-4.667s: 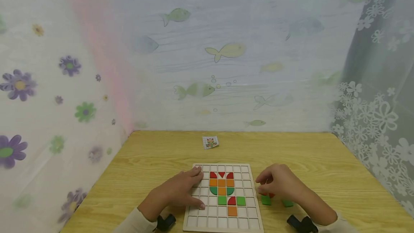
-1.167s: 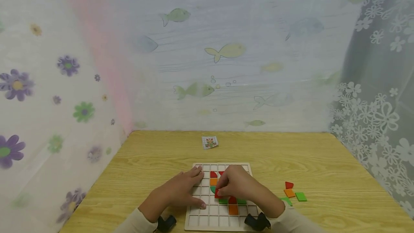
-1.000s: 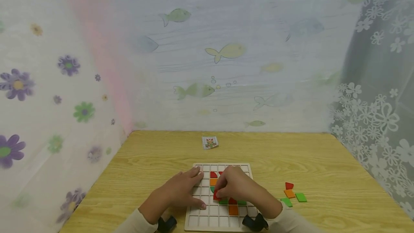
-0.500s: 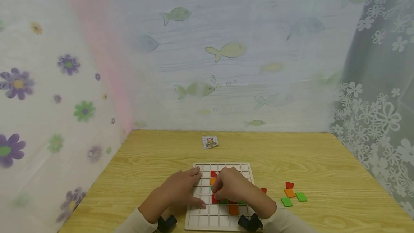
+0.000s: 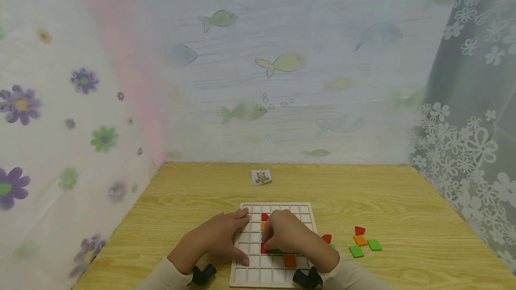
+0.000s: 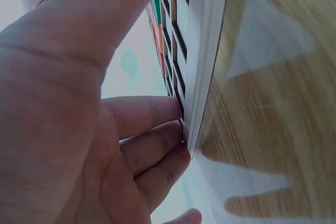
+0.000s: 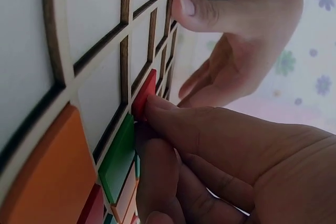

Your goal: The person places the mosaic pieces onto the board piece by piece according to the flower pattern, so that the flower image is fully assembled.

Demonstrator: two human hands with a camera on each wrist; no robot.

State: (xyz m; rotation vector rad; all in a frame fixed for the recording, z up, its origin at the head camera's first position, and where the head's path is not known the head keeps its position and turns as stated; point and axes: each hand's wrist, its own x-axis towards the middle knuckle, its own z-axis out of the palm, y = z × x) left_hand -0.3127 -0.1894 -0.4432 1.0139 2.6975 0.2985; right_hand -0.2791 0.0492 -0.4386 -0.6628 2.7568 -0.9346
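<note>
A wooden grid board lies on the table, with several coloured tiles in its middle cells. My right hand is over it, thumb and index finger pinching a small red tile. That tile sits at a cell right beside a green tile, as the right wrist view shows. An orange tile lies one row nearer me. My left hand rests at the board's left side, fingers extended along the edge and thumb over the cells. The right hand hides much of the tile pattern.
Right of the board lie loose tiles: a red one close to its edge, and farther out another red tile, an orange square and two green squares. A small pattern card lies behind the board.
My right hand has come from the loose tiles at the right to the board with the red tile, then shifted slightly left and lowered it into line with the green tile's row. Left hand nearly still.
</note>
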